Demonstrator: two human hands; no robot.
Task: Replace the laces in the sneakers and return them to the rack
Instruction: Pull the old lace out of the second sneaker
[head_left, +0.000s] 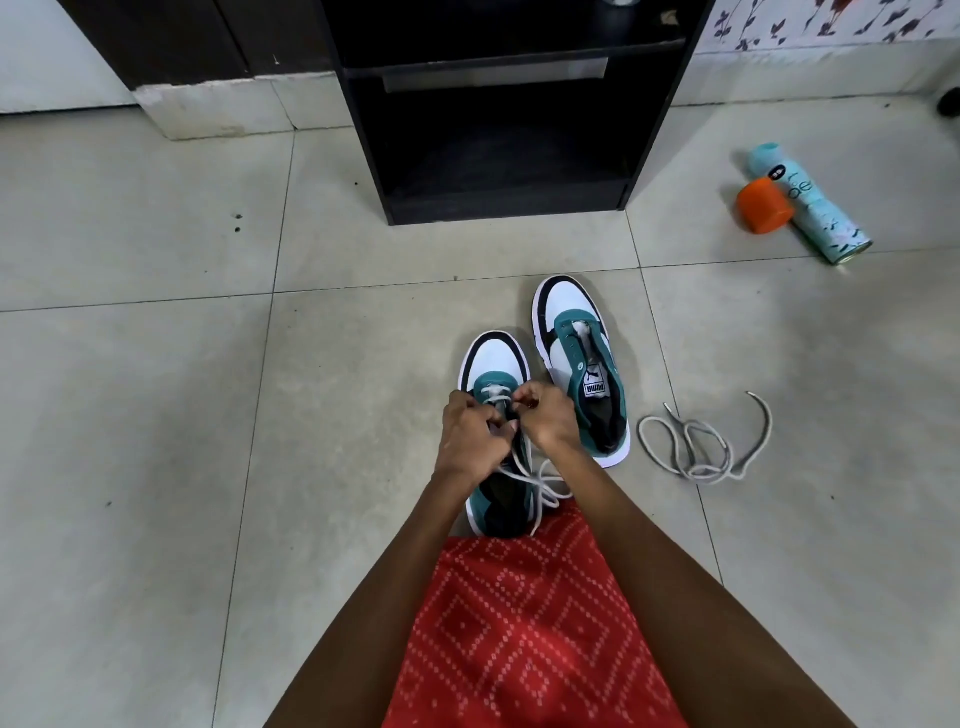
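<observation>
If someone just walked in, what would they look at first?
Probably the left-hand grip and right-hand grip pinching a white lace over the near sneaker, mid-floor. Next, the orange cap beside a teal spray can, far right, and the loose lace beside the unlaced sneaker.

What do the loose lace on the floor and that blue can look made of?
Loose lace: probably woven textile cord, matte off-white, lying limp in loops. Blue can: likely metal, printed coating, shiny bare rim at its base.
</observation>
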